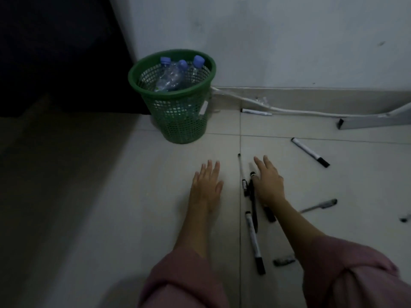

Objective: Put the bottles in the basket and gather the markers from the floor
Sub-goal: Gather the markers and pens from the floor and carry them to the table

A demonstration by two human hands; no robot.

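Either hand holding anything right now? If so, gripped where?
Left hand: nothing, open. Right hand: open over the markers; no grip visible.

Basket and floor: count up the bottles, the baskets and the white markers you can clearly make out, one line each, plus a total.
Bottles: 3
Basket: 1
White markers: 3
Total: 7
The dark pile by the right hand is too dim to count.
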